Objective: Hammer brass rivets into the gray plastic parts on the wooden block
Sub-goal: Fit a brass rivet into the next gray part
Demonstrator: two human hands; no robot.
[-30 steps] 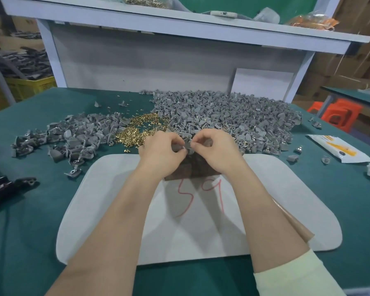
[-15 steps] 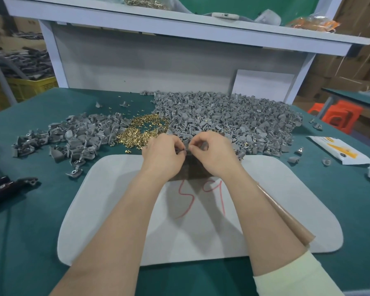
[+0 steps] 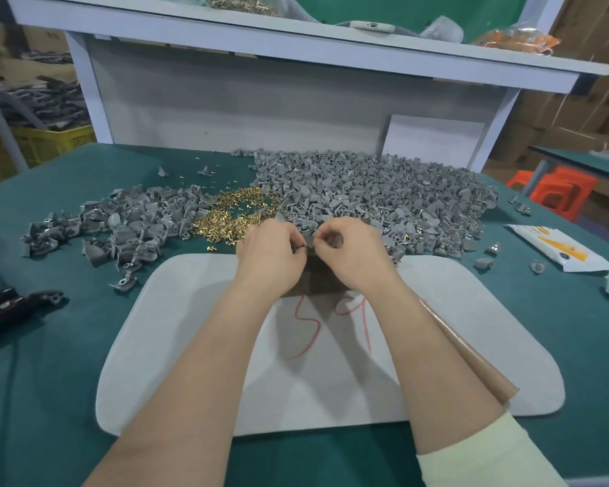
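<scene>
1. Compared with a second ago, our left hand [image 3: 271,256] and right hand [image 3: 354,254] sit slightly closer together. Since half a second ago we see almost no shift.
2. Both hands have their fingers curled in tight. Thumbs and fingertips meet at the centre of the frame and together pinch one small gray part [image 3: 308,241].
3. That gray part is held over the wooden block [image 3: 317,279], which lies between our wrists at the far edge of the white mat [image 3: 190,328].
4. Our fingers cover most of the gray part, so we cannot tell its long axis or which way it points. The block's near edge runs left to right.
5. The brass rivets [image 3: 236,216] lie loose just up and left of the left hand, and a heap of gray parts [image 3: 384,191] spreads above the right hand.
6. A brown stick [image 3: 471,360] lies at the mat's right side, beside our right forearm.
</scene>
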